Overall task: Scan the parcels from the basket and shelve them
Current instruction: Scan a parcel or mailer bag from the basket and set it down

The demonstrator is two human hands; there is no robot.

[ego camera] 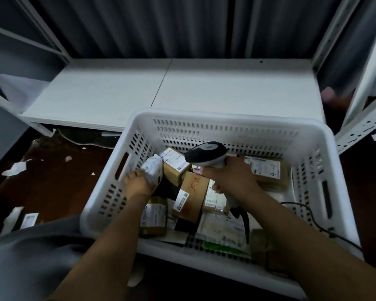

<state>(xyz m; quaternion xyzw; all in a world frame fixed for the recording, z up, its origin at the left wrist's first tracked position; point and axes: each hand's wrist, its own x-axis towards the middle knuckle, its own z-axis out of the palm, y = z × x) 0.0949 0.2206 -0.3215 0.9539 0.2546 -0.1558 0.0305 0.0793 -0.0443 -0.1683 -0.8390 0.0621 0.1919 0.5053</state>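
White plastic basket (226,115) stands in front of a low white shelf (161,90); both forearms cover part of its near rim. Printed labels on the parcels inside are blurred and cannot be read. The near right corner of the basket lies in shadow, and its contents cannot be made out. A pink shape behind the right shelf upright is cut off and cannot be identified.

Left hand (137,183) is inside the basket by its left wall, seen from the back. It grips the lower end of a pale grey poly bag parcel (152,168); the fingertips are hidden under the bag. The bag leans against a labelled cardboard box (174,166).

Right hand (230,177) is clenched around the handle of a grey and black scanner (206,155), held over the middle of the basket. The hand hides most of the handle; only the head and the handle's lower end show. A dark cable (313,220) runs over the right wall of the basket.

Remaining parcels lie in the basket, among them a box with red handwriting (193,192) beside the right hand and a flat labelled box (267,170) at the far right. Torn paper scraps (15,168) lie on the dark floor to the left.
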